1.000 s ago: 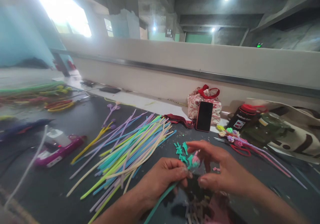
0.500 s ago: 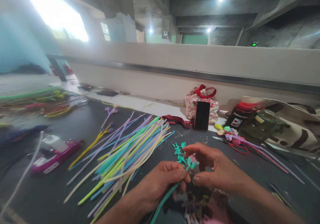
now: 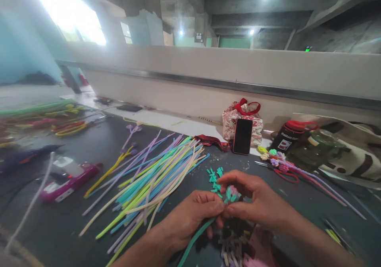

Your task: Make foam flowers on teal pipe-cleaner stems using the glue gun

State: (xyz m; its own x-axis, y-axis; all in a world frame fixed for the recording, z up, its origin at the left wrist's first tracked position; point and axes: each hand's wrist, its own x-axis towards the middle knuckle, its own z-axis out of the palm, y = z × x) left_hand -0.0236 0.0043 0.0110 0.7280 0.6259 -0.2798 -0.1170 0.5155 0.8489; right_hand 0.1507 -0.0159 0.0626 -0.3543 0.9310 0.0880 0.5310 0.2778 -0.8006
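My left hand (image 3: 195, 215) is closed in a pinch on the base of a small teal and pink pipe-cleaner flower (image 3: 232, 194). From under that hand a teal pipe-cleaner stem (image 3: 195, 239) runs down toward me. Around the flower's other side curve the fingers of my right hand (image 3: 262, 199), its thumb at the base close to my left fingertips. Short cut teal pieces (image 3: 212, 177) lie on the dark table just beyond. Below my hands are short pale pieces (image 3: 229, 251) and something pink (image 3: 257, 249), partly hidden.
Long pastel pipe cleaners (image 3: 154, 187) spread to the left, beside a purple power strip (image 3: 71, 183). A phone (image 3: 242, 136) leans on a patterned bag (image 3: 229, 120). At the right lie finished flowers (image 3: 279, 159), scissors (image 3: 262, 163), a black bottle (image 3: 287, 136) and a greenish jar (image 3: 315, 149).
My right thumb and fingers have drawn in closer to the flower, and the thumb now meets its base. The left hand keeps its pinch. The view has shifted slightly.
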